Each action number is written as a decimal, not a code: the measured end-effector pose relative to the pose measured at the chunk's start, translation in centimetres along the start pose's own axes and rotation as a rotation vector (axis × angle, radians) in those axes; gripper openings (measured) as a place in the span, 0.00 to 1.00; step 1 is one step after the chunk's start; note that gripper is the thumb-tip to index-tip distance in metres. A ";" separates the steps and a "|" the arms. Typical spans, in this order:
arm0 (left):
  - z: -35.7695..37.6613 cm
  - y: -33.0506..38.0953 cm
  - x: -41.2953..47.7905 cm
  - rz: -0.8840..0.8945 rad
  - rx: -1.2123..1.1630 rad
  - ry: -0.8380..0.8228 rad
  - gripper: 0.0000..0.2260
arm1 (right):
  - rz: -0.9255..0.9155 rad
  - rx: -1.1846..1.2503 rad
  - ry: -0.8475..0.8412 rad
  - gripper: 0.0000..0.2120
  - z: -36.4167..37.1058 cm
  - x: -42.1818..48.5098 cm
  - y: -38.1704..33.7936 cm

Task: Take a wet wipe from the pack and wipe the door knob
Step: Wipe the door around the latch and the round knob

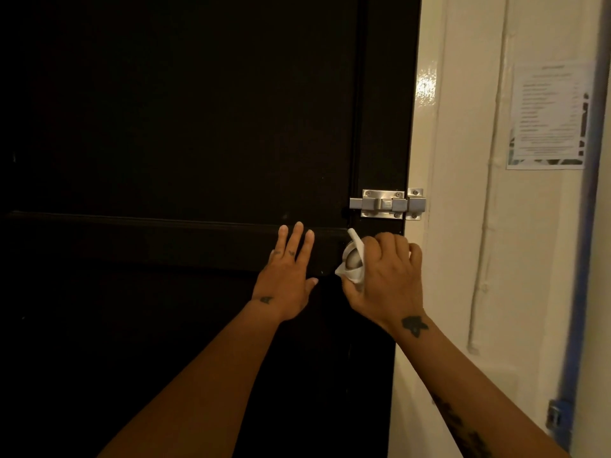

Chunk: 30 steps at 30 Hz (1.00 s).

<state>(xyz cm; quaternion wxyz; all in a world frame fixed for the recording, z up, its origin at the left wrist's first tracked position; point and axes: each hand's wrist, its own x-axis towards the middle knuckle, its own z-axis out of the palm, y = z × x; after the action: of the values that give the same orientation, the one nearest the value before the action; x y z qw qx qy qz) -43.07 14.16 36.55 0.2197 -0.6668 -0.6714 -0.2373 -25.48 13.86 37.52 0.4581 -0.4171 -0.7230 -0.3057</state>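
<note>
A round metal door knob point(351, 259) sits on the right side of a dark door point(185, 127). A white wet wipe point(356, 256) is draped over the knob's right side and bottom. My right hand point(386, 279) wraps around the knob with the wipe under its fingers. My left hand point(288, 272) lies flat on the door to the left of the knob, fingers spread and holding nothing. The wipe pack is not in view.
A silver sliding bolt point(386, 203) is mounted just above the knob and reaches across to the cream door frame point(420, 143). A printed paper notice point(547, 115) hangs on the wall at the right. A blue strip point(582, 259) runs down the far right.
</note>
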 end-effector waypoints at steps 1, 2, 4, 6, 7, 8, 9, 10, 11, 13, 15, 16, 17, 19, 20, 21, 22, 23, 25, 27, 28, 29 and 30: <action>-0.1 0.0 0.0 0.002 -0.007 -0.003 0.36 | -0.008 -0.028 -0.019 0.21 -0.1 0.3 -0.3; -0.1 0.0 0.0 0.004 -0.012 -0.006 0.36 | -0.020 -0.060 -0.037 0.19 -0.1 0.6 -0.5; -0.3 0.0 -0.1 0.008 -0.014 -0.011 0.36 | -0.048 -0.109 -0.061 0.17 -0.2 1.0 -0.9; -0.4 0.0 -0.1 0.014 -0.019 -0.015 0.36 | -0.064 -0.115 -0.067 0.16 -0.2 1.0 -0.9; -0.4 -0.1 -0.2 0.018 -0.026 -0.015 0.36 | -0.061 -0.101 -0.066 0.15 -0.2 1.0 -0.7; -0.4 -0.1 -0.2 0.021 -0.031 -0.014 0.36 | -0.048 -0.076 -0.062 0.15 -0.1 1.0 -0.6; -0.4 -0.1 -0.2 0.023 -0.031 -0.013 0.36 | -0.029 -0.044 -0.057 0.15 0.0 1.0 -0.6; -0.4 -0.1 -0.2 0.022 -0.029 -0.011 0.36 | -0.007 -0.011 -0.053 0.15 0.0 1.0 -0.6; -0.3 -0.1 -0.2 0.020 -0.028 -0.011 0.36 | 0.014 0.019 -0.054 0.15 0.1 1.1 -0.7; -0.3 -0.1 -0.2 0.019 -0.033 -0.011 0.36 | 0.046 0.069 -0.059 0.14 0.1 1.3 -0.9; -0.3 -0.1 -0.2 0.021 -0.037 -0.011 0.36 | 0.066 0.110 -0.048 0.14 0.1 1.4 -0.8; -0.2 -0.1 -0.2 0.021 -0.036 -0.013 0.36 | 0.073 0.122 -0.042 0.13 0.0 1.4 -0.8; -0.2 -0.1 -0.2 0.020 -0.034 -0.016 0.37 | 0.080 0.129 -0.036 0.13 0.0 1.3 -0.8; -0.3 -0.2 -0.1 0.017 -0.026 -0.023 0.37 | 0.103 0.155 -0.019 0.14 -0.2 1.2 -0.8; -0.3 -0.1 0.0 0.016 -0.021 -0.027 0.37 | 0.118 0.179 -0.009 0.15 -0.3 1.1 -0.7; -0.3 -0.1 0.0 0.014 -0.016 -0.030 0.38 | 0.129 0.200 -0.001 0.16 -0.4 0.9 -0.7; -0.3 -0.1 0.0 0.012 -0.014 -0.029 0.38 | 0.130 0.209 0.003 0.16 -0.5 0.8 -0.7; -0.3 0.0 0.0 0.011 -0.014 -0.024 0.38 | 0.117 0.201 0.006 0.15 -0.5 0.6 -0.7; -0.2 0.0 -0.1 0.014 -0.012 -0.015 0.38 | 0.049 0.136 0.011 0.13 -0.4 0.2 -1.0; -0.2 0.0 -0.2 0.018 -0.009 -0.010 0.37 | -0.049 0.027 -0.015 0.10 -0.1 0.1 -1.5; -0.2 0.0 -0.2 0.017 -0.006 -0.012 0.37 | -0.097 -0.030 -0.040 0.11 0.1 0.0 -1.7; -0.3 0.0 -0.2 0.014 -0.003 -0.014 0.37 | -0.144 -0.087 -0.065 0.12 0.3 -0.2 -1.7; -0.3 0.1 -0.2 0.010 -0.001 -0.017 0.37 | -0.185 -0.145 -0.086 0.13 0.4 -0.4 -1.7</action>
<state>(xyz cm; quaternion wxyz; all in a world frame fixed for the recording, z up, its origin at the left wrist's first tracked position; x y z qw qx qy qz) -43.01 13.79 36.67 0.2150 -0.6724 -0.6696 -0.2308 -27.04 13.34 36.92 0.3650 -0.3933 -0.7534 -0.3802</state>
